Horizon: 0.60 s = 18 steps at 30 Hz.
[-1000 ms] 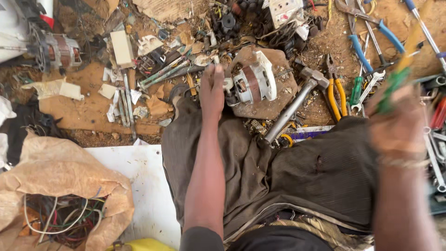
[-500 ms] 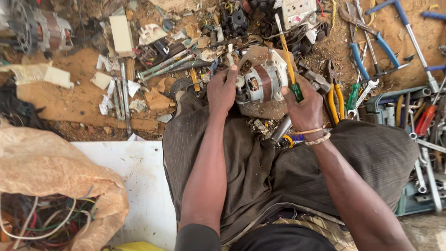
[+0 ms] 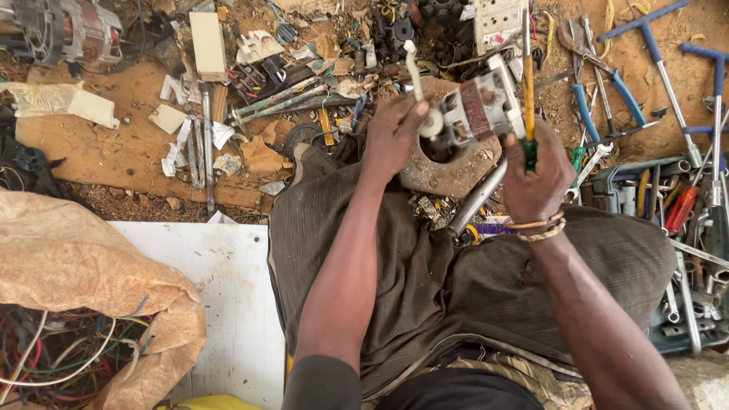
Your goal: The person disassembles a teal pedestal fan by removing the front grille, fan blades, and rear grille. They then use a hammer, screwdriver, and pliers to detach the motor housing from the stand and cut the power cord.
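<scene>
Motor, small, electric: I hold it raised above the round rusty block between my knees. My left hand is closed around its shaft end, thumb and fingers by the pale pulley, from which a white stub sticks up. My right hand is clenched on a screwdriver, green handle in the fist, yellow shank pointing up along the motor's far side.

Judgement on handling: dense for its size, with stacked steel plates and a copper-brown winding band, so it is rigid and heavy. The frame edges look sharp; the windings seem the fragile part. Best purchase is on the metal frame or shaft, not on the coil.

A hammer with a smooth steel handle lies under the motor. Blue-handled pliers and wrenches rest on the sandy floor at right; a torn sack of tangled wires at left.
</scene>
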Tool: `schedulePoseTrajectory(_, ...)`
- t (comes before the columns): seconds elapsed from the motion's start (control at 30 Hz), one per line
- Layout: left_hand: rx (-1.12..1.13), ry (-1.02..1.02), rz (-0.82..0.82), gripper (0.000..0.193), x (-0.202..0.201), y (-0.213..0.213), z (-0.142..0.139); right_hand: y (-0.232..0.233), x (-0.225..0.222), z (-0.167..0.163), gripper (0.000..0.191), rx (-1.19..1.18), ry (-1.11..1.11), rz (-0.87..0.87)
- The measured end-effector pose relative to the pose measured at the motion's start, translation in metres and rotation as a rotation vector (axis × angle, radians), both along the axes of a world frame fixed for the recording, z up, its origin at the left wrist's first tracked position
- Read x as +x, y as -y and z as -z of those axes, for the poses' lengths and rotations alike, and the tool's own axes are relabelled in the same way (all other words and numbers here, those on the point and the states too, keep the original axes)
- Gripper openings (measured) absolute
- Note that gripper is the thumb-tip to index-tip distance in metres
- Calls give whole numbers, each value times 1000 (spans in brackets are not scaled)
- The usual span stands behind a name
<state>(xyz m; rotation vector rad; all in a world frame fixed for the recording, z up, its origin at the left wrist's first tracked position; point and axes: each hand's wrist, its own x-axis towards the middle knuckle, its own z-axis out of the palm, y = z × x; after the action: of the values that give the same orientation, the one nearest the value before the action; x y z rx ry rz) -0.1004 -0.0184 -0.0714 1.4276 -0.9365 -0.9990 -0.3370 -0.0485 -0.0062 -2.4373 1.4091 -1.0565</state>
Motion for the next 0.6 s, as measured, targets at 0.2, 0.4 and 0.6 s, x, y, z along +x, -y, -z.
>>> schedulePoseTrajectory(0.2,412,400,-41,26,8,7,-12,-14,-5,18,30,-33,-108,-135)
schedulePoseTrajectory(0.4,-146,313,-202,39,4,-12,-33,-48,-10,28,35,131,-86,-82)
schedulePoseTrajectory(0.6,-66,255,270,56,-44,-5,-49,-63,-25,-9,37,464,-33,47)
